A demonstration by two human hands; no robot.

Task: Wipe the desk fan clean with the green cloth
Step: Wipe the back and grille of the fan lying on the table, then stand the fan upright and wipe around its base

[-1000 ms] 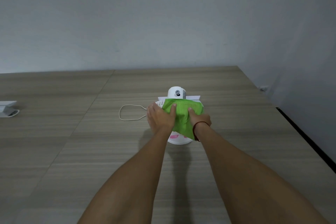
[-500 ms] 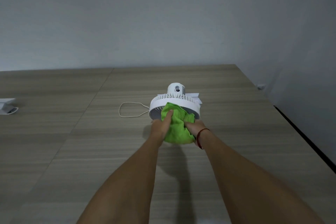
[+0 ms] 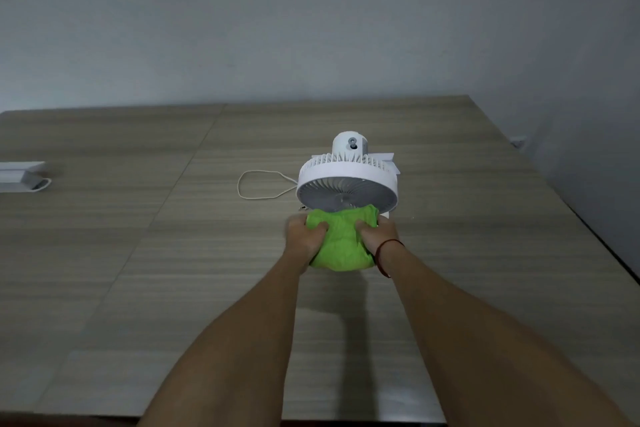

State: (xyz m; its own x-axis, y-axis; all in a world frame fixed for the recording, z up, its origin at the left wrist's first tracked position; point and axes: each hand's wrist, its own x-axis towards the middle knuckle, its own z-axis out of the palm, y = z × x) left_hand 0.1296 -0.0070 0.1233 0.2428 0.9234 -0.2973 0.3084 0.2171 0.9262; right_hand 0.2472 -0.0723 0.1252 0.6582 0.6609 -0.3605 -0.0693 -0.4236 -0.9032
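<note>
- Green and soft, the cloth (image 3: 341, 243) is bunched between both hands just below the fan (image 3: 347, 184), which stands on the table (image 3: 138, 253) towards its far right corner.
- The left hand (image 3: 306, 239) is closed on the cloth's left side and the right hand (image 3: 375, 236) on its right side; a full, gathered grip is shown by each.
- The cloth's top edge is seen touching or just overlapping the lower rim of the grille; the base is hidden behind the cloth.
- The fan is judged light and rigid, of white plastic, with thin grille ribs that could be bent; it is best steadied at the outer ring or the rear housing, not by the ribs.
- The cloth is judged limp and grippy, easily pressed into the slots.
- A white cord (image 3: 258, 184) lies looped left of the fan and could be snagged.
- Against the earlier frames, the cloth has been drawn down off the grille, so the face is now uncovered, and both hands have been pulled nearer the body.
</note>
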